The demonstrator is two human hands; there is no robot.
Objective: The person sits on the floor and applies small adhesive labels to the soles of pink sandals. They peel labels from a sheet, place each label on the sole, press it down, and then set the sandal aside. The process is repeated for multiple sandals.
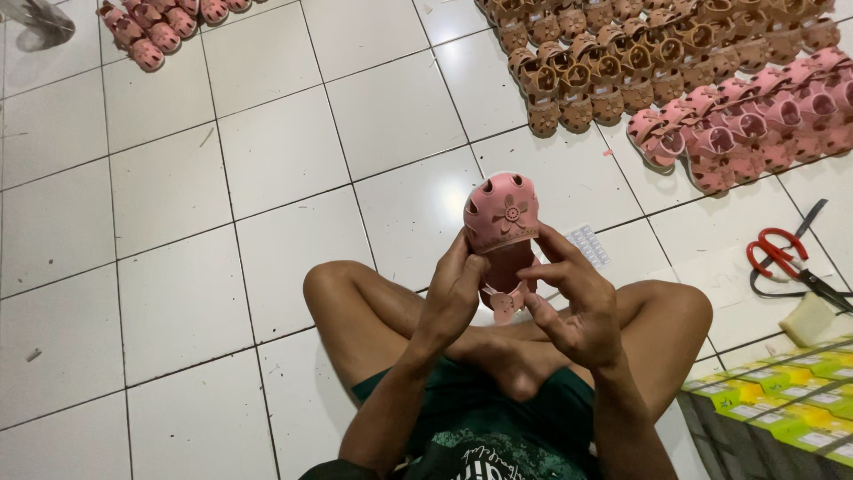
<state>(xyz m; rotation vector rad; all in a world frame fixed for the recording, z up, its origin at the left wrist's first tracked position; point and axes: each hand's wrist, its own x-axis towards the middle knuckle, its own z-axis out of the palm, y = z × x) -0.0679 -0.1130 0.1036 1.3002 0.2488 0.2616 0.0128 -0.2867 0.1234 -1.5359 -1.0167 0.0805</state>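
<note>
I sit cross-legged on a white tiled floor and hold a small pink sandal [502,213] upright over my lap, its toe pointing away. A flower shape and round holes decorate its upper. My left hand [450,298] grips the sandal's left side near the heel. My right hand [573,298] holds its right side, fingers curled toward the strap at the bottom. A small white sheet of stickers [589,245] lies on the floor just beyond my right hand.
Rows of brown sandals [613,62] and pink sandals [755,120] lie at the back right; more pink ones [151,31] at the back left. Red-handled scissors [786,258] and a pale block [807,320] lie at right. Yellow-green boxes [782,400] are stacked at lower right.
</note>
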